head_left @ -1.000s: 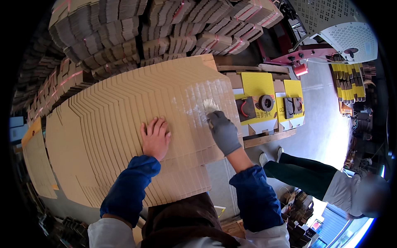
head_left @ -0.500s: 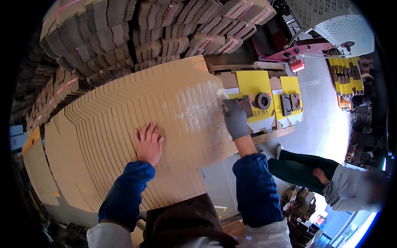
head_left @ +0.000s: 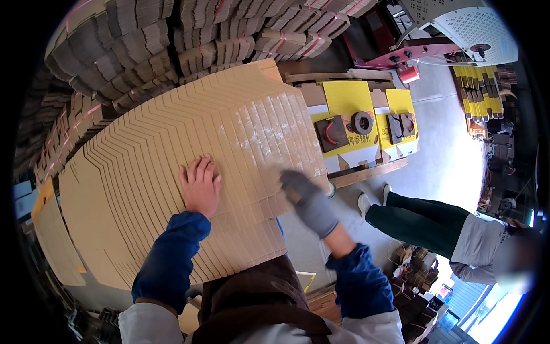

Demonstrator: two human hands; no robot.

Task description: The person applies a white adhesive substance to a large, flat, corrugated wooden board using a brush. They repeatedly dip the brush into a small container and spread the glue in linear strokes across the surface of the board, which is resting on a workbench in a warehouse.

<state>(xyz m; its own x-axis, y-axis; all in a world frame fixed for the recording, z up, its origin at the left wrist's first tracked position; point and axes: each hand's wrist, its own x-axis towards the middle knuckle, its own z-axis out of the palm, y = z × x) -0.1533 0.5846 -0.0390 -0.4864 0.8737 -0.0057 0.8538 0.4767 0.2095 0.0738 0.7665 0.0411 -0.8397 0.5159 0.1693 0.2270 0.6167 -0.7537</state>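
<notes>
A long fanned row of flat brown cardboard sheets (head_left: 172, 149) lies in front of me, overlapping like shingles. My left hand (head_left: 200, 186), bare, rests flat on top of the sheets with its fingers together. My right hand (head_left: 306, 198), in a grey glove and blurred by motion, is at the right edge of the row near the clear tape strips (head_left: 269, 143). Whether it grips a sheet edge I cannot tell. Both forearms wear blue sleeves.
Bundled cardboard stacks (head_left: 189, 40) rise behind the row. Yellow printed sheets with dark parts (head_left: 349, 114) lie on a wooden pallet (head_left: 372, 169) to the right. Another person in green trousers (head_left: 435, 223) bends over at the right. A red machine (head_left: 412, 54) stands beyond.
My right hand has come back toward me along the right edge of the sheets, after reaching farther out half a second ago. My left hand has stayed flat on the sheets.
</notes>
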